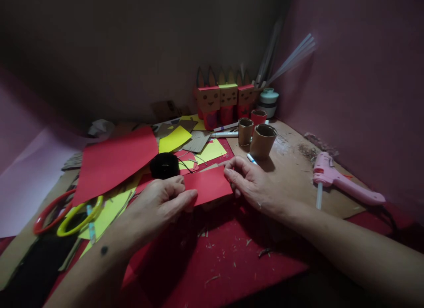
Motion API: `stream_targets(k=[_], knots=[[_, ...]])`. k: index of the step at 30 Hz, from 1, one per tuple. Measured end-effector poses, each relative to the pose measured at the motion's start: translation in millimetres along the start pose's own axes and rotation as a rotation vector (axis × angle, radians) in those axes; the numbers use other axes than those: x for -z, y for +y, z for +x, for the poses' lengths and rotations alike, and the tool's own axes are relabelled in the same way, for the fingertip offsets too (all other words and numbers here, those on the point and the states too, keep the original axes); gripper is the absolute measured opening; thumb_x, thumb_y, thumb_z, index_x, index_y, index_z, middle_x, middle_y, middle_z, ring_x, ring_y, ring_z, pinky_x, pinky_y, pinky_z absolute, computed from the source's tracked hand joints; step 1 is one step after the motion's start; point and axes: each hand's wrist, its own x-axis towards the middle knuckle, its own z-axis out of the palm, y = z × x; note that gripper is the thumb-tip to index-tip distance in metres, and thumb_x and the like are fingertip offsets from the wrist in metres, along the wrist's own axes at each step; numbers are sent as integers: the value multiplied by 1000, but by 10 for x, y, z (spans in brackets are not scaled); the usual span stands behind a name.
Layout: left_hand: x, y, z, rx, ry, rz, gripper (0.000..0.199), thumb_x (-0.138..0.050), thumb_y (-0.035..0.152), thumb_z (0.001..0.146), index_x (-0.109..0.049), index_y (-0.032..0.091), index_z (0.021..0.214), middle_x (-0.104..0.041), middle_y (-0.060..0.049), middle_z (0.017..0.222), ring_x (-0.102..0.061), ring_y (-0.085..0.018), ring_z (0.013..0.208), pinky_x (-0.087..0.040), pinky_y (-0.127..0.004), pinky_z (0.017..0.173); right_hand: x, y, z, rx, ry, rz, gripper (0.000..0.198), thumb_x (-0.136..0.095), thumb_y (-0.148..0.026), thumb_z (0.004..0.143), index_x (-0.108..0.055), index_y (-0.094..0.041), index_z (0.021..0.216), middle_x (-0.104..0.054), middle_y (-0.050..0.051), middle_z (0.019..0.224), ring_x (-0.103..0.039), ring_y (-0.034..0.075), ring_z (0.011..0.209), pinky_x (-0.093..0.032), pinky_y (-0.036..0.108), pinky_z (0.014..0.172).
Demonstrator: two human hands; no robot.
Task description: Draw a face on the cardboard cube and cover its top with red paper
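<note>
On the far left lie two handle loops, one red [39, 223] and one yellow [62, 230], beside a single large red sheet [115, 162]. Next come one black bundle [164, 165] and, just nearer, the left hand [168, 197], its thumb and fingers pinching the left end of one small red paper piece [208, 186]. The piece is above the red tabletop [228, 255], between the hands; its long axis runs left to right, the right end pointing slightly away from the person. Behind it stand three cardboard figures [208, 99] in a row. The right hand [250, 182] grips the piece's right end between thumb and fingers. Beyond that hand stand three tubes, two brown [263, 142] and one red [259, 116]. Farthest right lies one pink glue gun [331, 172], its nozzle end hidden in part, one pale stick [319, 195] projecting toward the person.
</note>
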Motion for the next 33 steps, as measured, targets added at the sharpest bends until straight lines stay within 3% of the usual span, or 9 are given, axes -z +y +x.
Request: stream_targets(k=[4,9,12,15,19,22,26,33], knots=[[-11,59,-13,15,31,51,44,-57,57,75,-55,21,48,-47,-2,53,-45,-16,51,-33,-28,48,10,-17,-4,-14,-4,-18,18,-59,-39,95,-55,-22,90,-65,3,96,-47,8,57,-38,26,52],[-42,50,29,80,24,27,41,-52,56,73,-52,22,49,-44,1,51,-41,-14,49,-33,-29,47,22,-56,-27,-88,-89,53,32,-74,-44,84,-51,-24,95,-61,-2,80,-49,11,57,-38,26,51],[-49,32,46,76,15,68,41,-50,57,72,-52,23,49,-45,0,50,-42,-15,48,-32,-30,48,18,-88,-45,-132,-130,94,42,-82,-39,74,-50,-24,96,-59,-2,80,-52,13,63,-40,27,53],[-51,33,46,66,5,107,42,-48,58,73,-50,23,50,-45,0,50,-42,-15,48,-31,-31,48,21,-100,-56,-136,-107,70,42,-81,-35,72,-50,-24,98,-55,-2,80,-50,13,65,-41,27,54],[-40,62,36,50,-8,170,44,-44,61,75,-46,24,52,-45,0,51,-43,-15,49,-30,-31,49,45,-91,-68,-62,-103,99,52,-79,-33,74,-52,-25,118,-60,5,110,-54,14,74,-46,29,57],[-29,83,27,51,-24,190,44,-43,63,75,-47,24,54,-46,-1,52,-44,-15,50,-32,-31,50,64,-92,-76,15,-138,44,68,-79,-29,75,-50,-28,136,-58,8,130,-59,18,88,-54,34,74],[-27,105,21,45,-24,233,45,-41,63,74,-47,24,53,-49,-2,53,-46,-16,51,-33,-32,51,72,-101,-75,59,-161,-22,55,-77,-29,76,-60,-26,128,-61,8,129,-58,23,105,-52,41,92],[-23,145,13,32,-17,210,45,-44,63,73,-45,24,50,-47,-1,55,-43,-14,52,-31,-31,51,77,-64,-56,17,-158,6,52,-79,-31,74,-63,-25,124,-61,8,127,-57,21,96,-52,42,87]])
